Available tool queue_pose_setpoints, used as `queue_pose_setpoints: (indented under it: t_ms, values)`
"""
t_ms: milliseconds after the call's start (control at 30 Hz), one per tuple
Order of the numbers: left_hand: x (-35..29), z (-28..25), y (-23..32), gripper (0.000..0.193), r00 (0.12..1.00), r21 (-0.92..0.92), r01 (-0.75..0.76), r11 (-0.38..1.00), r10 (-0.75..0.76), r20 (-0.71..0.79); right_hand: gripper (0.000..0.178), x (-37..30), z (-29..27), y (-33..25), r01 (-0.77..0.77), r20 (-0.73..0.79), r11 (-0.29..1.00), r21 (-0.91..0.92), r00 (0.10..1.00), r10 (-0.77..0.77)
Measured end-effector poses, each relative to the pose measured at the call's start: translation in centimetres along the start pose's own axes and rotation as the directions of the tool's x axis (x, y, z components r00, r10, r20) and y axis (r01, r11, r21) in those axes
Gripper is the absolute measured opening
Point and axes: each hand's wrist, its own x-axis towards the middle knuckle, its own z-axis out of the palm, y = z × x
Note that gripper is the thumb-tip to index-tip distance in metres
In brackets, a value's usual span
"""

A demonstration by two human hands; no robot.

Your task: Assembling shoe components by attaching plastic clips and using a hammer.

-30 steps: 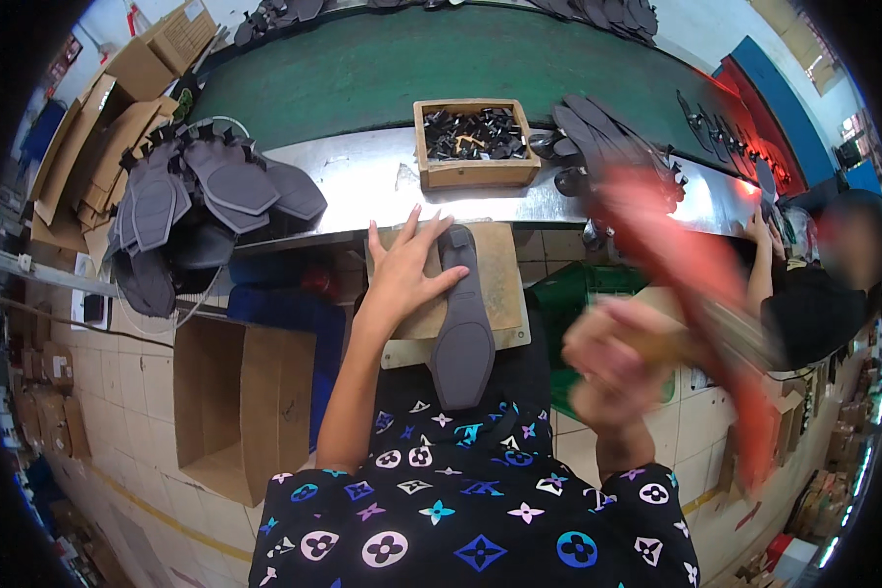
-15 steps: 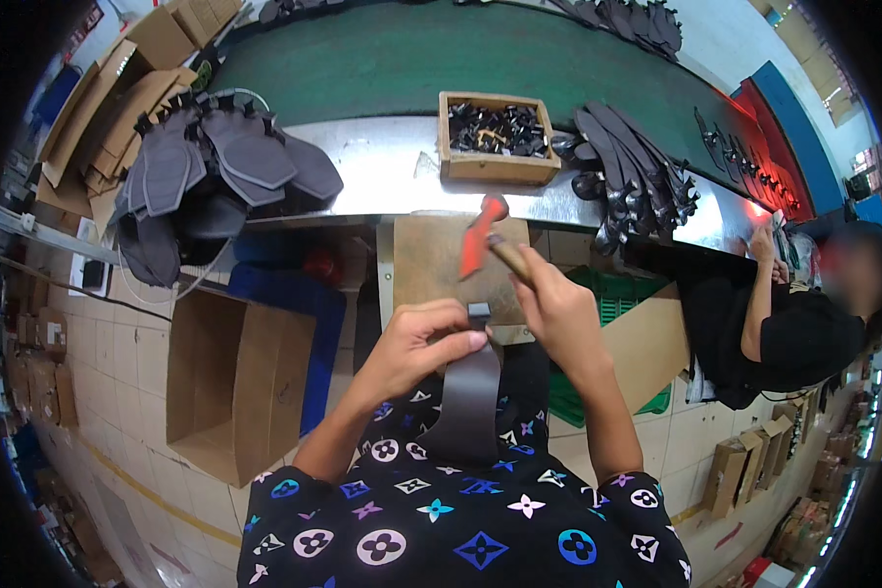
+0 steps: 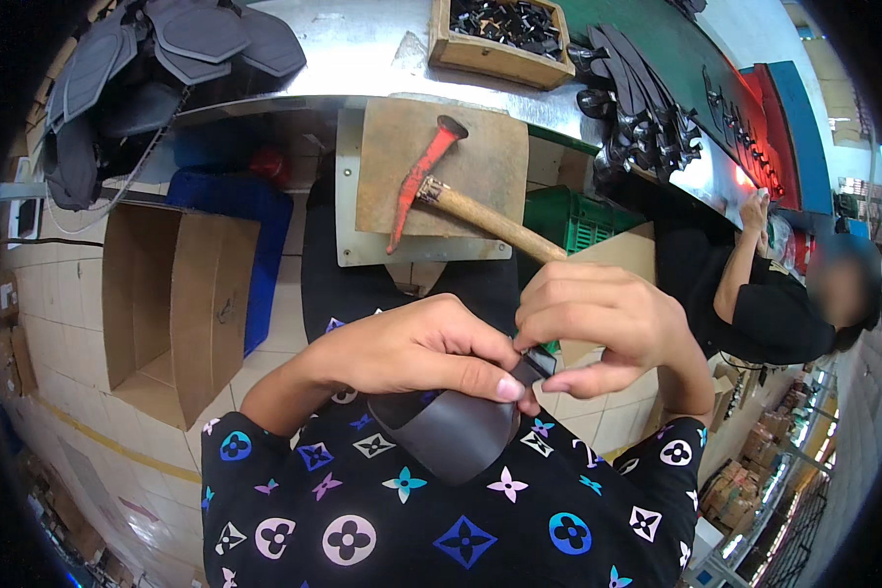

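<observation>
My left hand (image 3: 431, 355) is closed around a dark grey flat strap (image 3: 460, 431), thumb on top near its narrow end. The strap bends down against my shirt. A small black clip-like piece (image 3: 531, 368) sits at that end, and the fingers and thumb of my right hand (image 3: 607, 318) close on it. Beyond my hands a hammer (image 3: 426, 176) with a red head and wooden handle lies on a brown board (image 3: 382, 201). Its handle points toward my right hand, which covers the handle's end from view or nearly so.
A wooden box (image 3: 504, 61) of small black parts stands on the metal bench edge (image 3: 362, 64). Grey padded pieces (image 3: 191, 34) pile up at left, grey straps (image 3: 642, 103) at right. A cardboard box (image 3: 181, 304) stands lower left. A co-worker (image 3: 779, 294) sits at right.
The hammer has left my right hand and now lies on the board. Both hands have come together closer to my body, and my right hand has moved to the strap's end. The view has tilted downward.
</observation>
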Motion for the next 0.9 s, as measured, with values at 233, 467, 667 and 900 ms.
queue_pose_setpoints:
  t_ms: [233,467,667,900]
  values:
    - [-0.1,0.1,-0.4,0.026,0.975,0.001,-0.076,0.997,0.074,0.209,0.029,1.6,0.7,-1.5,0.166,0.115,0.986,-0.019,0.980,-0.162]
    - [-1.9,0.6,-0.2,0.023,0.981,0.196,-0.119,0.973,0.084,0.174,0.034,1.9,2.5,-1.9,0.180,0.028,0.983,0.020,0.983,-0.181]
    - [-2.7,1.1,0.7,0.020,0.984,0.327,-0.169,0.930,0.139,0.112,0.034,2.1,2.9,-1.0,0.251,-0.008,0.968,0.004,0.968,-0.251]
    - [-2.9,1.5,1.1,0.021,0.988,0.358,-0.155,0.921,0.138,0.074,0.026,2.4,2.6,-0.1,0.287,-0.017,0.954,0.087,0.958,-0.287]
